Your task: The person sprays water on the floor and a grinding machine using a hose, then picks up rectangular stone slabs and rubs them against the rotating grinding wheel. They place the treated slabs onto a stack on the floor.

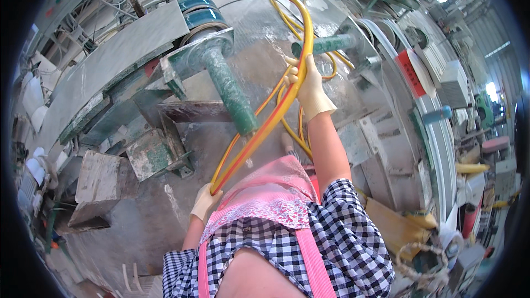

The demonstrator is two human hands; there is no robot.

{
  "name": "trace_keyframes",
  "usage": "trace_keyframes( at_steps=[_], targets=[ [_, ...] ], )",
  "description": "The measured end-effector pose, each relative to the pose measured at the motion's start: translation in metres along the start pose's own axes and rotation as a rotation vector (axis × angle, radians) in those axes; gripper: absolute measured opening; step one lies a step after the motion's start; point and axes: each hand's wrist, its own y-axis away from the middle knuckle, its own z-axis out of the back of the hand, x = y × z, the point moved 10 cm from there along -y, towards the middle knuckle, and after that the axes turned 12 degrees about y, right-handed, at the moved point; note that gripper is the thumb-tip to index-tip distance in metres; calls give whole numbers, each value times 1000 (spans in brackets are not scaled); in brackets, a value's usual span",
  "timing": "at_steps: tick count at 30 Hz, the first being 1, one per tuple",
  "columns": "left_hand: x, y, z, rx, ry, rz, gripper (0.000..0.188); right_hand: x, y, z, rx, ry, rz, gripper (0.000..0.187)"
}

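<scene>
A yellow hose (270, 124) with a red stripe runs across in front of my body. My right hand (312, 88), in a cream rubber glove, is closed round its upper stretch. The hose's free end curves up past that hand, and a thin pale spray shows at its tip. Low on the left, my left hand (205, 203), gloved likewise, grips the hose where it bends back on itself. More yellow hose hangs and trails behind my right hand across the wet grey floor (251, 38).
A green roller shaft (229, 88) juts out left of the hose, on a long machine bed with a belt (118, 49). Another green shaft (326, 44) sticks out near my right hand. A rail with a red box (411, 72) curves along the right. A wooden block (105, 185) stands lower left.
</scene>
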Motion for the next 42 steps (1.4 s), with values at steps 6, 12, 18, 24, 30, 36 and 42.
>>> trace_keyframes(
  at_steps=[6, 12, 18, 24, 30, 36, 42],
  targets=[
    [-103, -40, -79, -63, -66, 55, 34, 29, -143, 98, 58, -43, -148, 67],
    [-198, -72, -156, -106, 43, 109, 41, 92, -229, 157, 103, -73, -200, 67],
    [-219, -95, -182, -160, 216, 267, 39, 116, -282, 157, 133, -70, -275, 67],
    [-191, -95, -173, -247, 220, 298, 41, 80, -309, 130, 182, 35, -313, 69],
    [-170, -78, -159, -404, 244, 271, 39, 39, -309, 69, 281, 91, -403, 73],
    [-174, -67, -176, -454, 195, 291, 31, 22, -325, 53, 314, 245, -350, 62],
    [-192, -102, -192, -526, 191, 227, 29, 12, -392, 74, 131, 620, -249, 54]
  ],
)
